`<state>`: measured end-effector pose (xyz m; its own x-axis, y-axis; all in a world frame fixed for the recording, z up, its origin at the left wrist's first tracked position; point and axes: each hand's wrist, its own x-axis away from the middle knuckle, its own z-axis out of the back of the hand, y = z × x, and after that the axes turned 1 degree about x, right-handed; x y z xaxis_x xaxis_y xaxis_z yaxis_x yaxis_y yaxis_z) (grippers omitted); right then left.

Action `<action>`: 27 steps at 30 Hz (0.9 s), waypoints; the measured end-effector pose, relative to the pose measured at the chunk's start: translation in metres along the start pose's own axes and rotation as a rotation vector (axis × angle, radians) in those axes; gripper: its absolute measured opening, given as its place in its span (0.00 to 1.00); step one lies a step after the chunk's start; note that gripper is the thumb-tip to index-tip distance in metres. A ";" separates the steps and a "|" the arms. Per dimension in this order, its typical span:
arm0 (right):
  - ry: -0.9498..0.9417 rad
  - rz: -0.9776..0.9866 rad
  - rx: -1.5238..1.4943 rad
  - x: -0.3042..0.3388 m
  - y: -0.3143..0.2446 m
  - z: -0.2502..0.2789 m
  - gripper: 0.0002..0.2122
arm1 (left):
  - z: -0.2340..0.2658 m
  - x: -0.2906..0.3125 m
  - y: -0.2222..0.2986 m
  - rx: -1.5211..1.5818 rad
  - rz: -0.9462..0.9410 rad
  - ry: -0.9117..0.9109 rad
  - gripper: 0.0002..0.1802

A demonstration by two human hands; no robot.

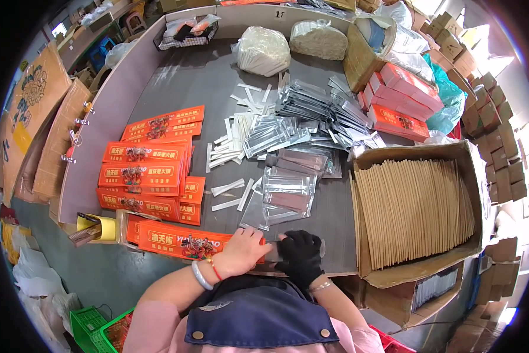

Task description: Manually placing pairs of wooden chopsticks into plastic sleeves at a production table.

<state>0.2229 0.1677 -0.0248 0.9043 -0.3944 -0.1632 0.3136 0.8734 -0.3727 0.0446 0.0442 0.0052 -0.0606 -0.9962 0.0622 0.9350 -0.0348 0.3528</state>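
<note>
Left grip (241, 252) clasps orange sleeve (182, 240); gloved right grip (300, 254) pinches clear packet (276, 250); two bulk bags (263, 50).

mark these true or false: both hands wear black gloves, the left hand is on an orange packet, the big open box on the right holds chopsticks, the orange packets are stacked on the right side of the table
1. Both hands wear black gloves: false. Only the right hand is gloved; the left hand is bare, with a bracelet at the wrist.
2. The left hand rests on an orange packet: true.
3. The open cardboard box holds paper-sleeved chopsticks: true.
4. The stacked orange packets lie on the right of the table: false. They lie on the left.
</note>
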 end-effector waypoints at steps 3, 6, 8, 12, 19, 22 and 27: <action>-0.081 0.018 -0.061 0.002 0.010 0.013 0.30 | 0.041 -0.005 -0.014 0.043 -0.085 -0.112 0.17; 0.090 -0.122 -0.005 0.003 0.017 0.054 0.27 | 0.086 0.001 -0.065 0.101 -0.082 0.088 0.12; 0.101 -0.146 -0.006 0.009 0.025 0.054 0.27 | 0.090 0.015 -0.093 -0.163 0.130 0.322 0.17; 0.063 -0.159 0.024 0.010 0.010 0.048 0.27 | 0.010 0.047 -0.048 0.075 0.452 0.411 0.38; -0.112 -0.076 0.102 0.009 0.000 0.053 0.28 | -0.039 0.054 -0.030 0.323 0.634 0.416 0.48; -0.156 -0.037 0.041 0.010 -0.001 0.046 0.28 | -0.038 0.054 -0.031 0.329 0.635 0.377 0.48; -0.139 0.063 -0.148 -0.017 -0.033 -0.022 0.30 | -0.031 0.047 -0.031 0.251 0.597 0.225 0.47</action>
<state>0.1909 0.1393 -0.0298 0.9551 -0.2886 -0.0670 0.2189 0.8396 -0.4972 0.0240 -0.0046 -0.0319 0.5393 -0.8325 0.1270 0.6750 0.5175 0.5259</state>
